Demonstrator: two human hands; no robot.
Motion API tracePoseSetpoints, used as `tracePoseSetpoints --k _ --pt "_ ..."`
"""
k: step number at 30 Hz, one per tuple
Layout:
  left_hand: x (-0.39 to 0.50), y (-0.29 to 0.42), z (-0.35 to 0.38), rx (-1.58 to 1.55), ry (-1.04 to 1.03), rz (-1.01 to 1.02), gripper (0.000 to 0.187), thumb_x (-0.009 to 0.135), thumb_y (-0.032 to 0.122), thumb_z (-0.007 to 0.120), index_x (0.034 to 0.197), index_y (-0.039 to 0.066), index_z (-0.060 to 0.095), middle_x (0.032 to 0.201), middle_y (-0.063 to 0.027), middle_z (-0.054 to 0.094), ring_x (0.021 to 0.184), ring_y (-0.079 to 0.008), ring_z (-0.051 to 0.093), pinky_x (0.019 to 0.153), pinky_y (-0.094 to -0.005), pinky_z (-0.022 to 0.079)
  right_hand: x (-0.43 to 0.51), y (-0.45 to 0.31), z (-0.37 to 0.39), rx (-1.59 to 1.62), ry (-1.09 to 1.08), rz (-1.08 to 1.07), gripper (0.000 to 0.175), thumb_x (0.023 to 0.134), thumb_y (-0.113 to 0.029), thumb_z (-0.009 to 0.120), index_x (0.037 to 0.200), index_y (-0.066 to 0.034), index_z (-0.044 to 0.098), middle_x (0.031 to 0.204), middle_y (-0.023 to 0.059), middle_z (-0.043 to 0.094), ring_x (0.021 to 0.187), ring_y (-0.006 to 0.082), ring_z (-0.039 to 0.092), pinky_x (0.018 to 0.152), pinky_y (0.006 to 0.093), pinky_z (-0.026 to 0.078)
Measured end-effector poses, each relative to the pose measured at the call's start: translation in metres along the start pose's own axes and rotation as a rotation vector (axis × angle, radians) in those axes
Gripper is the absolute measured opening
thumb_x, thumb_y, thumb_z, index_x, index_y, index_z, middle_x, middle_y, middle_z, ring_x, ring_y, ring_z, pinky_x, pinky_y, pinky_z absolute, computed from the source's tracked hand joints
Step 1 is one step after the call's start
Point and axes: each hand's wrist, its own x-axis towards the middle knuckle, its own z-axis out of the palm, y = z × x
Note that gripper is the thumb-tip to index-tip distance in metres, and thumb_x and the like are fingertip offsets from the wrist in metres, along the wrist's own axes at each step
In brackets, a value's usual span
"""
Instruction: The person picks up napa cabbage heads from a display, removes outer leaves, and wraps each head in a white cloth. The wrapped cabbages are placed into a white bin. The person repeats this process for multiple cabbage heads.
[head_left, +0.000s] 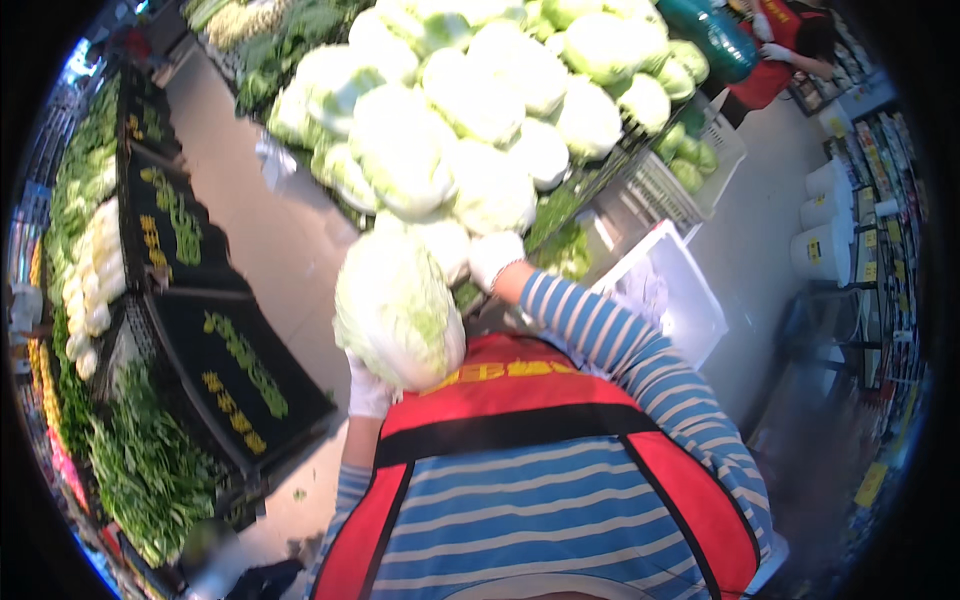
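A large napa cabbage (397, 311) rests in my left hand (367, 386), in front of my red apron (517, 375). That hand wears a white glove, and the cabbage hides most of its fingers. My right hand (495, 259), also gloved in white, reaches to the near edge of the cabbage pile (480, 97). It is against or just beside a pale cabbage (439, 244) at the front; glare and its turned fingers hide whether it grips anything. Many of the piled cabbages look washed out by bright light.
To the right stand a white plastic bin (697, 300) and a slatted crate (712, 172) holding green cabbages. A black-fronted vegetable stand (240, 375) runs along the left aisle. Another person in red (772, 60) handles a green wrapped roll (712, 37) at upper right.
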Motion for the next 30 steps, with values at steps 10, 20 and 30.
tracePoseSetpoints --k 10,20,30 --pt "0.036 -0.007 -0.031 -0.154 -0.367 -0.133 0.084 0.084 0.045 0.075 0.15 0.011 0.036 0.15 -0.0093 0.045 0.137 -0.0279 0.043 0.115 -0.0504 0.036 0.002 0.005 0.017 0.038 -0.074 0.177 0.024 0.089 -0.018 0.055 0.091 -0.0132 0.078 0.09 0.0115 0.076 0.085 0.0277 0.074 0.07 0.0438 0.056" --pt "0.03 0.034 0.094 0.542 -0.26 -0.11 0.061 0.096 0.016 0.063 0.147 -0.002 0.035 0.141 -0.0146 0.051 0.127 -0.0234 0.053 0.107 -0.035 0.044 -0.09 0.028 -0.116 1.503 0.142 -0.012 0.043 0.082 -0.012 0.079 0.12 -0.0038 0.06 0.099 -0.002 0.062 0.085 0.0054 0.055 0.073 0.0232 0.048" --pt "0.03 0.032 0.111 0.974 -0.187 0.452 0.051 0.085 0.014 0.078 0.129 -0.001 0.058 0.116 -0.0102 0.062 0.106 -0.0184 0.061 0.094 -0.028 0.047 -0.091 0.018 -0.123 1.626 0.208 -0.033 0.043 0.082 0.005 0.073 0.122 -0.002 0.06 0.111 0.0036 0.067 0.1 0.0115 0.063 0.091 0.0286 0.05"
